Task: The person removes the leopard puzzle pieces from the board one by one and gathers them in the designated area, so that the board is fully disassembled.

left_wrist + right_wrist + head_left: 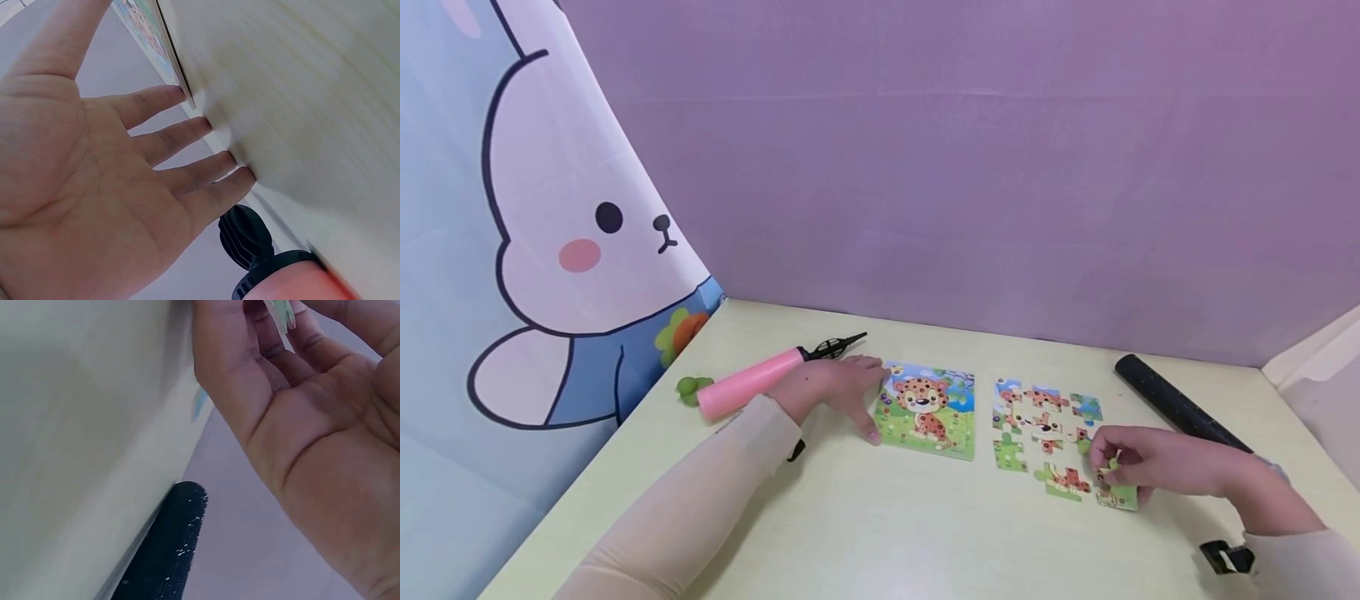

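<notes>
My left hand is spread at the left edge of a whole leopard picture, thumb and fingers touching that edge. Its fingers look nearly straight in the left wrist view. To the right lie loose jigsaw pieces of the same leopard picture, set out in rough rows with gaps. Over their right side, my right hand pinches a small green jigsaw piece between thumb and curled fingers. A corner piece with green grass lies just under that hand; the fingers partly hide the pieces nearby.
A pink hand pump with a black nozzle lies beyond my left forearm, beside a small green object. A black speckled cylinder lies behind my right hand. A purple backdrop rises at the table's far edge.
</notes>
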The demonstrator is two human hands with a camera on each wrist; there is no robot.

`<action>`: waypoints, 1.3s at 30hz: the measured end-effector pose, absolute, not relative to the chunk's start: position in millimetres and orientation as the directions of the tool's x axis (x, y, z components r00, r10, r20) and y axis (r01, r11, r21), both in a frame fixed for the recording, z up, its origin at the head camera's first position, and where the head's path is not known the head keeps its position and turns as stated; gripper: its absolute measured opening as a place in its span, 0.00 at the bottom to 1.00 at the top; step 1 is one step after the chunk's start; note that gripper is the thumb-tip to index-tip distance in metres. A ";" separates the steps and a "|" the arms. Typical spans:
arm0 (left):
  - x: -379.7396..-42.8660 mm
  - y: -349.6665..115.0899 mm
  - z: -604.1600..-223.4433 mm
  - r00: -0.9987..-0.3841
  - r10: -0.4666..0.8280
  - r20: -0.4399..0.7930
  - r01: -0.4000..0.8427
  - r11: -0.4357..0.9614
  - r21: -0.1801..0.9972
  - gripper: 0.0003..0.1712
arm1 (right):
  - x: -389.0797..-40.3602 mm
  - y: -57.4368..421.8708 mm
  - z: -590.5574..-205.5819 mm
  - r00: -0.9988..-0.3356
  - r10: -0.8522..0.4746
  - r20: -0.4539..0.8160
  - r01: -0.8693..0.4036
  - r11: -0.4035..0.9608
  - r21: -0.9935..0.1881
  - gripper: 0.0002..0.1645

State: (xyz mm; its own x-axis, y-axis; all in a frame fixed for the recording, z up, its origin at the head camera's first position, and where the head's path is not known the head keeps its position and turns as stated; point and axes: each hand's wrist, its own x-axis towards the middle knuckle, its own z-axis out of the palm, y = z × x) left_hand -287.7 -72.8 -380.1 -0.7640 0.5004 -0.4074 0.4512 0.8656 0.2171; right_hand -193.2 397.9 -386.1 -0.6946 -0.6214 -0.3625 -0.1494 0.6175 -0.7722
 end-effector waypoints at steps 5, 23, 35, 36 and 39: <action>-287.5 -73.4 -380.1 -0.765 0.495 -0.412 0.444 0.869 0.220 0.74 | -194.0 402.3 -393.0 -0.689 -0.654 -0.312 -0.180 0.572 -0.800 0.07; -285.7 -73.9 -380.9 -0.761 0.511 -0.400 0.462 0.859 0.221 0.74 | -194.7 399.3 -399.2 -0.811 -0.571 -0.127 -0.339 0.636 -0.693 0.07; -294.0 -78.2 -382.4 -0.741 0.565 -0.364 0.497 0.825 0.269 0.67 | -194.6 381.0 -373.3 -0.880 -0.471 -0.061 -0.337 0.710 -0.619 0.08; -294.3 -78.7 -383.3 -0.742 0.566 -0.361 0.498 0.824 0.268 0.64 | -193.7 378.7 -371.1 -0.885 -0.462 -0.053 -0.337 0.716 -0.611 0.08; -292.5 -78.3 -384.1 -0.745 0.576 -0.337 0.510 0.817 0.268 0.55 | -189.8 371.8 -364.5 -0.901 -0.434 -0.015 -0.347 0.739 -0.577 0.06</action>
State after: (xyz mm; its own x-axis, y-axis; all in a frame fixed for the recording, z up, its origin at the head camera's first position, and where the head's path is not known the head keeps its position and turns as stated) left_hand -292.5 -78.3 -384.1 -0.7452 0.5757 -0.3366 0.5105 0.8172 0.2675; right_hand -189.8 371.8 -364.5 -0.9008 -0.4339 -0.0149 -0.3466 0.7393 -0.5774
